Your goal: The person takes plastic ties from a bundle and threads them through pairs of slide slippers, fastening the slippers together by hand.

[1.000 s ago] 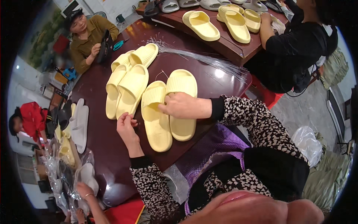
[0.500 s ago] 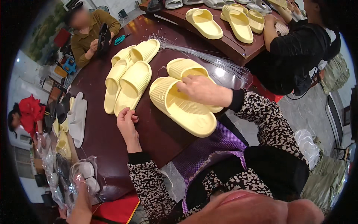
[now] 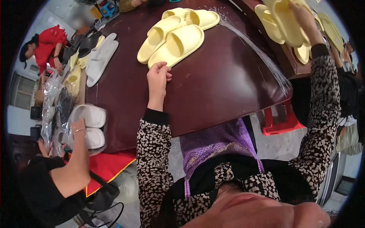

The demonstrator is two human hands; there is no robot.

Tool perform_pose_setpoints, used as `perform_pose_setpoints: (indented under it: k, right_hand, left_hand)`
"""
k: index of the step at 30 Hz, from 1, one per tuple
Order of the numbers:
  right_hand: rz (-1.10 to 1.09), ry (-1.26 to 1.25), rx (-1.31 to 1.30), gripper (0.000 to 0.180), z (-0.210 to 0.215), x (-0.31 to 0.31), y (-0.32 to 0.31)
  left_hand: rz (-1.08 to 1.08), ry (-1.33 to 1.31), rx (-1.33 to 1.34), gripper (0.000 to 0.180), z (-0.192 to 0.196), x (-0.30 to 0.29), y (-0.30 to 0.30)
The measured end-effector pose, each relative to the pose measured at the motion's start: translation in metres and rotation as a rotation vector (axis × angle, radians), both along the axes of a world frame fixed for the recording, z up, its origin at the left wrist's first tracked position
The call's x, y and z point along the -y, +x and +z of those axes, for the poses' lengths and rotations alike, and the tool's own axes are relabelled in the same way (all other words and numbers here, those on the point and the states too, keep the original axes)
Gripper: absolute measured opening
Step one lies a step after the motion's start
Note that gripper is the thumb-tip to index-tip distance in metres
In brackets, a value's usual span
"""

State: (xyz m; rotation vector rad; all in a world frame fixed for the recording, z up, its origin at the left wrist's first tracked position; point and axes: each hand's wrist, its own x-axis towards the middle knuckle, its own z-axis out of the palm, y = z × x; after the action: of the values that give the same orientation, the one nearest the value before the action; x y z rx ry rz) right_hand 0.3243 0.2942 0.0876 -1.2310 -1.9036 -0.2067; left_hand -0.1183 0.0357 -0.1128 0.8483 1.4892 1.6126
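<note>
My right hand [image 3: 304,18] is stretched out to the upper right, closed on a pair of yellow slippers [image 3: 287,24] held over the neighbouring table. On the dark red table, my left hand [image 3: 157,78] has its fingers curled in. Its fingertips are beside the end of a yellow slide slipper [image 3: 186,41]; whether they touch it or pinch something small cannot be made out. Another yellow slipper [image 3: 161,34] lies along its left side, and a second yellow pair [image 3: 203,19] sits behind them.
Thin clear plastic strands [image 3: 253,45] run along the right of the table [image 3: 228,87]. Grey slippers [image 3: 102,60] and white slippers in a clear bag [image 3: 93,116] lie to the left, with a co-worker's hand [image 3: 78,129] at the bag. A red stool [image 3: 279,121] stands at the right.
My right hand has moved from the near yellow pair on my table to the neighbouring table, and that pair has left its spot. The view has turned right; my left hand stays by the other slippers.
</note>
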Motion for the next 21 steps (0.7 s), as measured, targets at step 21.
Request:
perform_pose_setpoints:
  k: [21]
  right_hand:
    - [0.627,0.075,0.564,0.031,-0.11,0.059,-0.302]
  left_hand:
    - [0.034,0.069,-0.109,0.018,0.022,-0.015,0.01]
